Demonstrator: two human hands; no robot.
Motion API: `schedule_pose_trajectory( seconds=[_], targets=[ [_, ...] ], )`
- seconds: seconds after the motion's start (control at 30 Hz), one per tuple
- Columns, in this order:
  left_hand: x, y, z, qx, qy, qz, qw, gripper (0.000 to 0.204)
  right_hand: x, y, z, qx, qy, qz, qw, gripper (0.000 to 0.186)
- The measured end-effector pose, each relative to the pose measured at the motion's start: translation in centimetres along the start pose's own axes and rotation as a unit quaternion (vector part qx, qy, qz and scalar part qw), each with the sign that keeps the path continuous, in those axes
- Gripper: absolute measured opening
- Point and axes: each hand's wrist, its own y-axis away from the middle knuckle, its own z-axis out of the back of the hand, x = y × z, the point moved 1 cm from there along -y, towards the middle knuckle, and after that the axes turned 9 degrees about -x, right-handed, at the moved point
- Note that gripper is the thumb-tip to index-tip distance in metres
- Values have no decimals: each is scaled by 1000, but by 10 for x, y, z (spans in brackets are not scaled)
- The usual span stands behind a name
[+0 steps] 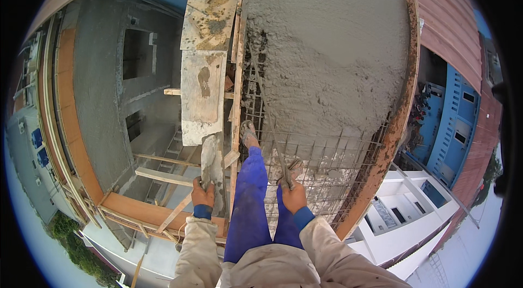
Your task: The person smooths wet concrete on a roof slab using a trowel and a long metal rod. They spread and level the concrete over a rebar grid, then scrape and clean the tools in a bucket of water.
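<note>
My left hand (202,196) is closed on a pale, cement-smeared flat piece (210,157), which lies in line with the planks beside the formwork. My right hand (292,195) grips a long, thin, cement-coated pole (272,130) that slants forward over the steel rebar grid (332,152) to the edge of the wet grey concrete (332,48). My sandalled left foot (249,131) rests at the left edge of the rebar, beside the wooden form board (235,102). My other foot (296,167) is partly hidden behind the pole and right hand.
Worn planks (200,86) run along the left of the slab. Beyond them is a drop to a grey rendered wall (98,97) with openings and timber battens (163,173). An orange-brown form board (400,113) edges the right side, with corrugated pink roofing (447,26) and neighbouring buildings beyond.
</note>
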Motion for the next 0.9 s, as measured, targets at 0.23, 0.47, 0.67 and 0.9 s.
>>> schedule_pose_trajectory(
  seconds=[0.23, 0.47, 0.67, 0.9],
  targets=[
    [15, 8, -8, 12, -81, -26, 996, 53, 12, -3, 40, 24, -30, -29, 999, 37],
    [8, 12, -14, 28, -139, -106, 984, 66, 79, -133, -26, 45, -72, -92, 992, 33],
    [-28, 36, -8, 20, -250, -162, 955, 73, -5, 11, 70, 87, -138, -96, 982, 46],
    [-70, 77, -24, 43, -274, -219, 936, 62, -243, 252, 199, 49, 35, -117, 991, 34]
  ],
)
